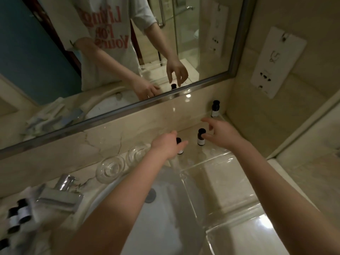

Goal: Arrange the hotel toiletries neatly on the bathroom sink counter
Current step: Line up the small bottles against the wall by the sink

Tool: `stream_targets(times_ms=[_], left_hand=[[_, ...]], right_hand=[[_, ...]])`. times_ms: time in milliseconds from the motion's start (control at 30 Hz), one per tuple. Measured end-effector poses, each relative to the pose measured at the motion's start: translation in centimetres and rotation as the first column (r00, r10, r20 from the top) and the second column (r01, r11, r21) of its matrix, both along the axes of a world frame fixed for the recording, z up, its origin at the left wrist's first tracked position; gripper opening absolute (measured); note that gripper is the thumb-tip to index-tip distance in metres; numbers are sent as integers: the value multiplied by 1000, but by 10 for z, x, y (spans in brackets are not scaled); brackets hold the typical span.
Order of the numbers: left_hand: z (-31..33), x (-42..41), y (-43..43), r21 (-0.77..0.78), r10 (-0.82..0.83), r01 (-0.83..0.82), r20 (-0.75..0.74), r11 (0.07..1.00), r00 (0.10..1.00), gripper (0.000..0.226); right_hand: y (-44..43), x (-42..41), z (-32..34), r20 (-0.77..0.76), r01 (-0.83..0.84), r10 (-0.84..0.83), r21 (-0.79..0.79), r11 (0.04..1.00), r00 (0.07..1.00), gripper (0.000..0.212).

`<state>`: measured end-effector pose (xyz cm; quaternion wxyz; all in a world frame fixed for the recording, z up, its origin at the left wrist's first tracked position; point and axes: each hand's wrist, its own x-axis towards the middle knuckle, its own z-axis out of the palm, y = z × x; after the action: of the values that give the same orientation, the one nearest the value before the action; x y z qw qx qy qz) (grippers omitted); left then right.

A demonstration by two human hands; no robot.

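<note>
Clear tray (217, 163) — two dark bottles (201, 137) upright

Chrome faucet (60, 196), two glass coasters (110, 167) (clear), wall mirror (46, 52).

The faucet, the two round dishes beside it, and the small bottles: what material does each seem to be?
Faucet: polished metal, probably chrome, with mirror-like highlights.
Round dishes: clear glass or acrylic; the counter shows through.
Small bottles: dark glass or plastic, unclear which, with black caps and pale labels.

Glossy marble counter (220, 196), chrome faucet (60, 196), seemingly glass dishes (110, 168)
</note>
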<state>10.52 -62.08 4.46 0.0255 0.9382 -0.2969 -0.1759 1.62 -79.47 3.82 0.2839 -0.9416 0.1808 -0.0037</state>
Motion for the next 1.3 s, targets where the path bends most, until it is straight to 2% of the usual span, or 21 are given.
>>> stream_targets(times_ms=[67,133,267,433,600,800,1000,1067,1200,1300], left_hand=[[8,5,7,-93,17,-18,-7,995,1000,54],[14,10,15,-183,-30,20,-53,983,998,58],[11,12,17,-110,-185,175,-89,978,979,60],[0,4,10,-148,-191,179,-72,973,979,36],[-1,3,9,-134,-121,120,0,984,993,21],[6,4,8,-40,-61,64,82,997,995,20],[9,8,12,-44,-27,26,-8,999,1000,30],[9,10,15,-87,-24,20,-42,996,999,29],[4,13,17,-182,22,-40,-99,982,995,21],[4,16,15,-208,30,-52,-106,977,994,16]], right_hand=[[6,-4,0,51,15,-7,-151,988,999,49],[16,-3,-3,40,-12,27,-330,944,999,46],[25,8,-6,-61,-58,33,-470,881,998,30],[23,12,-9,-102,-64,30,-346,936,994,17],[19,21,-1,-152,-214,179,-257,942,972,20],[19,34,9,-247,-347,295,-203,916,923,26],[15,26,12,-200,-309,275,-166,937,941,52],[14,22,14,-154,-300,271,-217,929,950,54],[22,22,10,-115,-309,286,-355,883,951,34],[21,28,7,-122,-294,268,-350,890,956,20]])
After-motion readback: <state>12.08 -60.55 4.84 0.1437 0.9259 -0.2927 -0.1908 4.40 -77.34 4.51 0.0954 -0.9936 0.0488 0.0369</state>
